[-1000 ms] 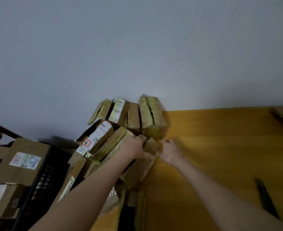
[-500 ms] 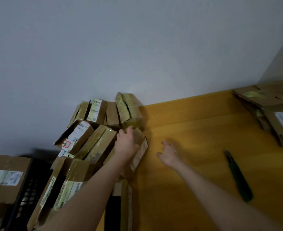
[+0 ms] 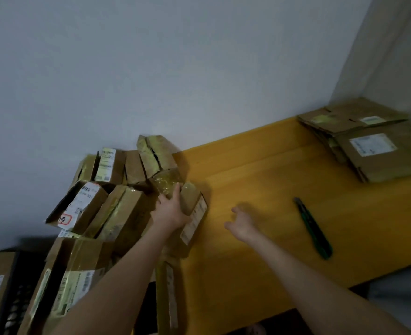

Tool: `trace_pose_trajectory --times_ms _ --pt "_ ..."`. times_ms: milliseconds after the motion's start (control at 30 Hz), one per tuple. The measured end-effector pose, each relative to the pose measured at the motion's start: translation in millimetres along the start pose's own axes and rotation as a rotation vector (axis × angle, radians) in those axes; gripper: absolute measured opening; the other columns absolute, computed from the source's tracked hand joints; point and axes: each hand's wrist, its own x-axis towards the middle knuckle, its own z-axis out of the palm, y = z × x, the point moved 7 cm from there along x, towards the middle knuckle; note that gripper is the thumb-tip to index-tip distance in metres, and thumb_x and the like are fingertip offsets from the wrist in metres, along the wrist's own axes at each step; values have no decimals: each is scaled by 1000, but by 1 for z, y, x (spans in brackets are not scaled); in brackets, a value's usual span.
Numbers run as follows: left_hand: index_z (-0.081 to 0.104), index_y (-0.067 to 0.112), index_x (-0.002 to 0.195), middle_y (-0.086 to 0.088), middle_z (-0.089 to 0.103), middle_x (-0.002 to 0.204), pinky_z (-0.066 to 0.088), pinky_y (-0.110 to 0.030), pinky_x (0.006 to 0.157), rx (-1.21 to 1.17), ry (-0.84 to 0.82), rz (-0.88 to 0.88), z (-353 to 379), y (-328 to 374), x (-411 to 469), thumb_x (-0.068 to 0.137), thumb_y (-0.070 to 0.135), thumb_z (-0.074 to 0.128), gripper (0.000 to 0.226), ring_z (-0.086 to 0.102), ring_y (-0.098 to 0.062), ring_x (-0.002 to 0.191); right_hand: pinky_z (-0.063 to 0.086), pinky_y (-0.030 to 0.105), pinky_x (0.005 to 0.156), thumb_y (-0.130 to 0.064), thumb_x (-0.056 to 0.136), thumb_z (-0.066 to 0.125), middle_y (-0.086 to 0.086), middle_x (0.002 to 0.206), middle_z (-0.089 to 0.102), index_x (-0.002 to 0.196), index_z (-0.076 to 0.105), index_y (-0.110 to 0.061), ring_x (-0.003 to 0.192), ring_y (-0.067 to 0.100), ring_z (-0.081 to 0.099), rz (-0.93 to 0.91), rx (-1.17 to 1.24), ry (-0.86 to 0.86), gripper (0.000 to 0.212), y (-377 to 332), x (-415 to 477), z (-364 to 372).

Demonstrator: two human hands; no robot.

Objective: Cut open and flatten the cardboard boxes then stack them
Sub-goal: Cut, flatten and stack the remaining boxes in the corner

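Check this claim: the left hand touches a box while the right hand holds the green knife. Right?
No. The head view shows the right hand open and empty; the knife lies on the table, apart from it. The left hand does touch a box.

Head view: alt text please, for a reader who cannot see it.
A person's left hand grips a small cardboard box at the right edge of a pile of boxes against the wall, while the right hand hovers open over the yellow table. A green utility knife lies on the table, and flattened boxes are stacked at its far right corner.
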Motion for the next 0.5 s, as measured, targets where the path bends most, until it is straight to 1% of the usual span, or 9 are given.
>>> trace_pose_trajectory --times_ms 67,167,233,333,400,467,500 --pt "-5 40 151 -18 22 149 35 -56 106 -41 -15 105 5 34 -1 75 43 76 111 29 -38 136 48 34 83 -27 97 52 9 148 35 148 28 -20 116 29 54 35 5 64 56 7 -2 -10" --pt "-3 32 153 -17 27 146 36 -54 105 -42 -23 241 18 89 -6 75 48 74 110 31 -37 135 47 39 95 -24 97 52 9 149 28 147 27 -19 127 31 43 93 31 190 56 24 -3 -28" --pt "-2 28 153 -16 29 147 35 -53 105 -39 -32 298 25 118 -7 76 50 73 110 32 -36 135 39 41 104 -25 95 53 10 151 25 148 25 -17 134 31 34 139 17 277 60 44 -7 -44" --pt "-1 27 153 -15 28 149 32 -52 105 1 -60 347 33 147 -8 77 49 72 108 31 -35 136 27 43 114 -28 95 52 13 158 9 153 9 -18 144 33 14 258 -127 330 73 85 -10 -62" --pt "-1 29 153 -15 24 151 31 -53 107 45 -93 345 38 155 -7 77 50 72 108 28 -35 137 19 47 117 -26 98 43 16 159 -1 154 2 -17 145 36 6 334 -256 347 70 111 -12 -69" --pt "-5 36 152 -15 20 151 32 -55 108 103 -153 324 42 156 -6 75 53 73 111 26 -36 138 15 49 117 -24 100 31 21 157 0 153 0 -14 143 40 8 412 -335 349 62 132 -15 -73" --pt "-7 39 151 -15 18 150 34 -56 107 140 -180 314 44 155 -6 74 53 74 113 26 -36 137 15 50 116 -25 101 26 22 157 2 153 0 -13 142 40 10 455 -342 324 59 140 -17 -74"
